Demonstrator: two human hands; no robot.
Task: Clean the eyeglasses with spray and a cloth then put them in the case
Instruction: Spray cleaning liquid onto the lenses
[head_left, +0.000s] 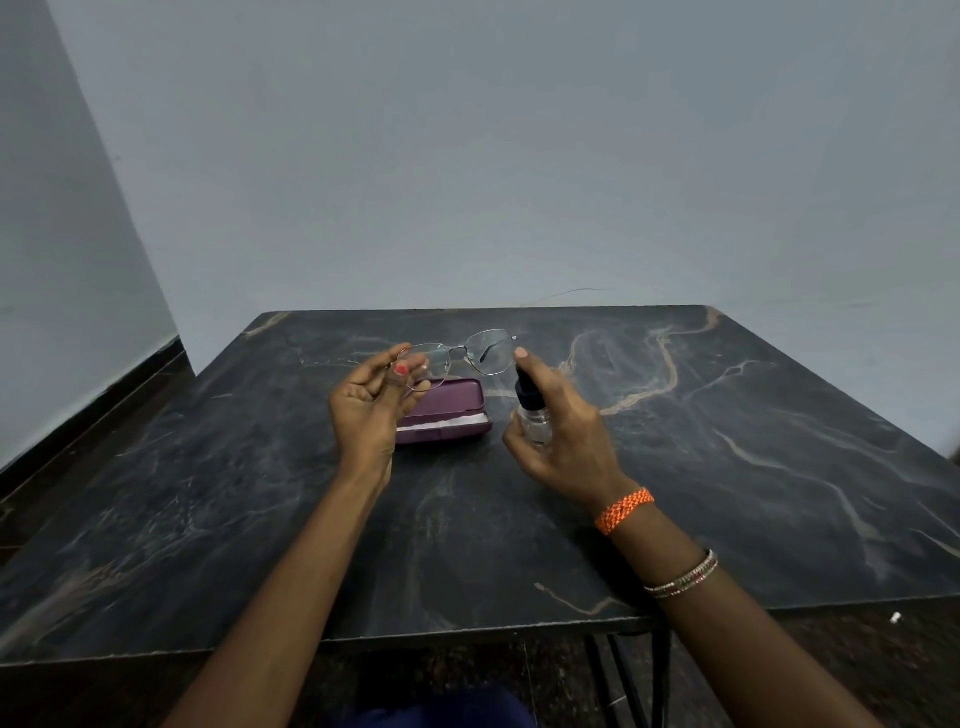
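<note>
Left hand (371, 397) pinches the thin metal-framed eyeglasses (457, 358) at one lens rim and holds them up above the dark marble-patterned table (727, 441), with the lenses turned toward the person. Right hand (563, 431) is wrapped around the small clear spray bottle with the black nozzle (532, 410), and its index finger sits on top of the pump, just beside the free lens. Under the glasses lies the purple hard eyeglass case (447, 415), open, with a white cloth (441, 423) folded in it. I judge the step to be spraying. To do it well, the nozzle should point straight at the lens and not at the fingers, one short press for each lens is enough, and the frame must be kept steady by its rim so the wet glass is not touched. The wiping with the cloth is not yet done.
</note>
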